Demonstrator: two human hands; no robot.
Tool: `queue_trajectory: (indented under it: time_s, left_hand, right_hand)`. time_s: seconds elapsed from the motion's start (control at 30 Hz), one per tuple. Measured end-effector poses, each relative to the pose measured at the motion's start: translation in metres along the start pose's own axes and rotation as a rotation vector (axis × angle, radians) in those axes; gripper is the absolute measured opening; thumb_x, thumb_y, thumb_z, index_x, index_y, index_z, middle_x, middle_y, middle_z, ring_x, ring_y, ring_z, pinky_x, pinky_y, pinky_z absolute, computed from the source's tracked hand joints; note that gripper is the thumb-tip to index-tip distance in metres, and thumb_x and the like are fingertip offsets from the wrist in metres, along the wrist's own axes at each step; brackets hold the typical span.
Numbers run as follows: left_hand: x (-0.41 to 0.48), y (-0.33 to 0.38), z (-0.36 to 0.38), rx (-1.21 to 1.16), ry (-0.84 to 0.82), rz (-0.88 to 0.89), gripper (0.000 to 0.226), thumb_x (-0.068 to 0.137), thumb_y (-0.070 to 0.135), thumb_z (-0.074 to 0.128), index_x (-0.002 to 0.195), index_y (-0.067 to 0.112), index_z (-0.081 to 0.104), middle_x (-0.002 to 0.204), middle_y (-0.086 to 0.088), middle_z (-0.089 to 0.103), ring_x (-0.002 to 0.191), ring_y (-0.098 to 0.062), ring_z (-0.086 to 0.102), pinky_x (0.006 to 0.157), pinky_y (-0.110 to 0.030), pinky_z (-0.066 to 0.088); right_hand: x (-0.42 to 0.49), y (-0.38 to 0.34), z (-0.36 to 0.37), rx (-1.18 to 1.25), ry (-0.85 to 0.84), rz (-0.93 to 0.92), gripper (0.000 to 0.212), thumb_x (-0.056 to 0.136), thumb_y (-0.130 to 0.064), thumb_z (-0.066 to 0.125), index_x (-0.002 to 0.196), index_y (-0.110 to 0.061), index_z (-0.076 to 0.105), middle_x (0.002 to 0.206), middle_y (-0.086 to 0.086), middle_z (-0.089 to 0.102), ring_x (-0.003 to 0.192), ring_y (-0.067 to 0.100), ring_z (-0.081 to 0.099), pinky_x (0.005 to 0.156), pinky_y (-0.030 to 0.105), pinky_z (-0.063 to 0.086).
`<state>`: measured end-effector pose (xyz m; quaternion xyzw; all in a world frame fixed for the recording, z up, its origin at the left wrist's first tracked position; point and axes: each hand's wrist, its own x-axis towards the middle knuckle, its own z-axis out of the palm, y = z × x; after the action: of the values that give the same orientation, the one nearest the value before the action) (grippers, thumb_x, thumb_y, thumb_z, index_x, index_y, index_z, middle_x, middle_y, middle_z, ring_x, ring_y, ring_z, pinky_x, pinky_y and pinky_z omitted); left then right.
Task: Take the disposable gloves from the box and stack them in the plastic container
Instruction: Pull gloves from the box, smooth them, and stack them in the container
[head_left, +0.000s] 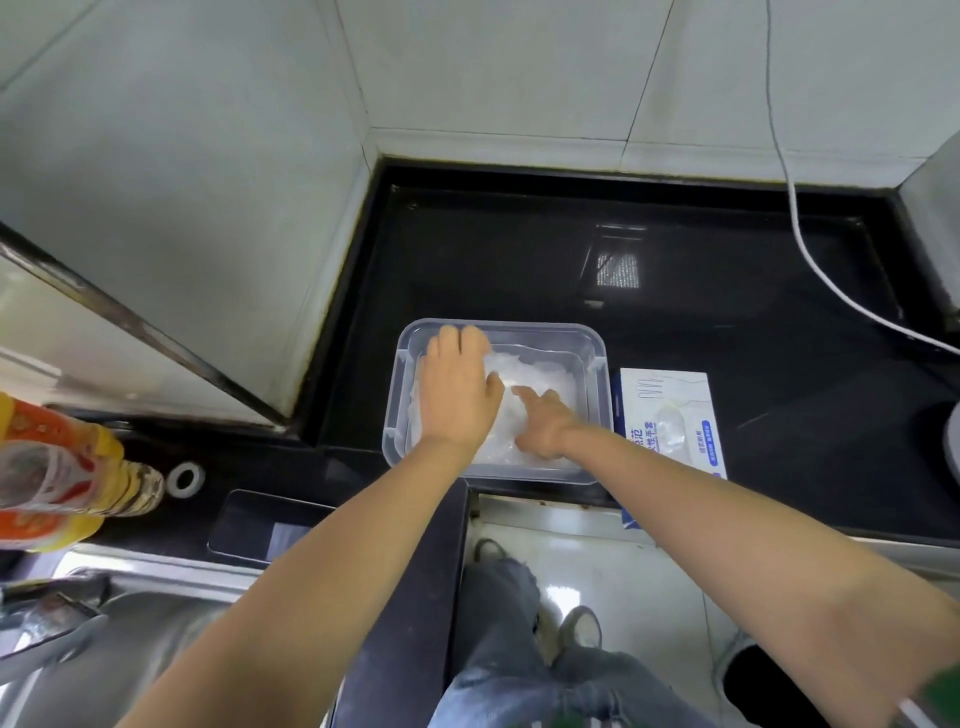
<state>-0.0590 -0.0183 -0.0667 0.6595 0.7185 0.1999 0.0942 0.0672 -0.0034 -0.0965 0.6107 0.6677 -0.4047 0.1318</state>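
A clear plastic container (597, 358) stands on the black counter, holding a pile of thin translucent gloves (550, 379). My left hand (457, 389) lies flat inside the container with fingers spread, pressing on the left part of the pile. My right hand (540, 426) is also inside, its fingers stretched toward the left and touching the gloves. The white and blue glove box (670, 421) lies just right of the container, its opening facing up with a bit of glove showing.
The black counter (519, 260) ends at a tiled corner wall. A white cable (810, 249) runs down the right side. A steel sink (130, 649) is at lower left, with an orange-labelled bottle (57, 467) and a tape roll (185, 478) nearby.
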Motion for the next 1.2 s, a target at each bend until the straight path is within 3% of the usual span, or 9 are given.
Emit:
queue_trajectory:
  time_s: [0.07, 0.17, 0.3, 0.5, 0.63, 0.73, 0.9, 1.0, 1.2]
  left_hand:
    - [0.002, 0.011, 0.0, -0.118, -0.043, 0.099, 0.016, 0.089, 0.018, 0.065, 0.103, 0.015, 0.059, 0.108, -0.001, 0.054, 0.084, -0.016, 0.055, 0.069, -0.024, 0.045]
    - [0.007, 0.014, 0.015, -0.174, -0.477, -0.114, 0.021, 0.096, 0.024, 0.055, 0.103, 0.008, 0.066, 0.09, -0.005, 0.064, 0.077, -0.022, 0.066, 0.066, -0.03, 0.051]
    - [0.003, -0.015, 0.027, -0.11, -0.858, -0.43, 0.062, 0.094, 0.028, 0.058, 0.146, 0.012, 0.03, 0.129, -0.015, 0.052, 0.107, -0.03, 0.062, 0.078, -0.032, 0.056]
    - [0.002, -0.033, 0.021, 0.005, -0.911, -0.321, 0.091, 0.082, 0.027, 0.076, 0.149, 0.019, 0.015, 0.138, -0.016, 0.038, 0.122, -0.032, 0.046, 0.097, -0.041, 0.049]
    - [0.0, -0.027, 0.013, 0.06, -0.948, -0.251, 0.093, 0.083, 0.027, 0.075, 0.153, 0.018, 0.015, 0.145, -0.014, 0.036, 0.13, -0.032, 0.04, 0.101, -0.04, 0.045]
    - [0.001, -0.014, 0.002, 0.115, -0.868, -0.237, 0.066, 0.091, 0.027, 0.065, 0.148, 0.016, 0.033, 0.138, -0.01, 0.047, 0.119, -0.024, 0.049, 0.089, -0.031, 0.048]
    - [0.002, 0.034, -0.012, 0.29, -0.395, -0.103, 0.018, 0.097, 0.02, 0.049, 0.098, 0.012, 0.066, 0.085, -0.003, 0.059, 0.073, -0.016, 0.054, 0.053, -0.022, 0.033]
    - [0.001, 0.068, -0.016, 0.227, -0.229, 0.026, 0.019, 0.096, 0.022, 0.049, 0.088, 0.016, 0.065, 0.076, -0.001, 0.057, 0.066, -0.017, 0.051, 0.055, -0.026, 0.036]
    - [-0.017, 0.134, 0.001, -0.23, -0.361, 0.12, 0.017, 0.09, 0.012, 0.052, 0.085, 0.014, 0.068, 0.07, 0.001, 0.063, 0.075, -0.024, 0.064, 0.067, -0.034, 0.053]
  right_hand:
    - [0.003, 0.001, 0.001, -0.049, -0.005, 0.011, 0.077, 0.093, -0.012, 0.061, 0.155, -0.021, 0.015, 0.147, 0.013, 0.027, 0.123, 0.031, 0.05, 0.096, 0.035, 0.049]
    - [0.005, 0.004, 0.002, -0.03, -0.002, 0.014, 0.072, 0.092, -0.003, 0.06, 0.151, -0.015, 0.021, 0.142, 0.012, 0.031, 0.122, 0.03, 0.051, 0.096, 0.034, 0.049]
    - [0.008, 0.008, -0.001, 0.033, 0.015, 0.015, 0.086, 0.087, 0.001, 0.065, 0.155, -0.028, 0.019, 0.147, 0.01, 0.025, 0.126, 0.032, 0.047, 0.1, 0.034, 0.049]
    - [0.013, 0.01, 0.007, 0.093, -0.03, 0.019, 0.089, 0.086, 0.004, 0.063, 0.154, -0.03, 0.017, 0.143, 0.012, 0.034, 0.116, 0.033, 0.055, 0.076, 0.029, 0.055]
    - [0.011, 0.009, 0.004, -0.005, -0.028, 0.066, 0.094, 0.091, -0.01, 0.063, 0.157, -0.03, -0.001, 0.155, 0.015, 0.017, 0.128, 0.036, 0.046, 0.098, 0.036, 0.052]
    - [0.005, 0.003, -0.014, 0.099, 0.112, -0.066, 0.068, 0.097, -0.013, 0.058, 0.155, -0.02, 0.024, 0.151, 0.013, 0.037, 0.133, 0.032, 0.046, 0.107, 0.035, 0.043]
    - [-0.028, 0.015, -0.062, 0.481, 0.558, -0.342, 0.019, 0.096, -0.009, 0.056, 0.103, -0.013, 0.073, 0.091, -0.005, 0.07, 0.081, 0.006, 0.064, 0.078, 0.019, 0.051]
    - [-0.042, 0.05, -0.078, 0.455, 0.674, -0.235, 0.017, 0.094, -0.014, 0.055, 0.093, -0.014, 0.072, 0.076, -0.003, 0.069, 0.074, 0.015, 0.065, 0.071, 0.027, 0.052]
    - [-0.062, 0.137, -0.05, -0.045, 0.419, 0.169, 0.023, 0.088, -0.014, 0.055, 0.107, -0.014, 0.068, 0.113, 0.008, 0.062, 0.101, 0.028, 0.062, 0.079, 0.033, 0.053]
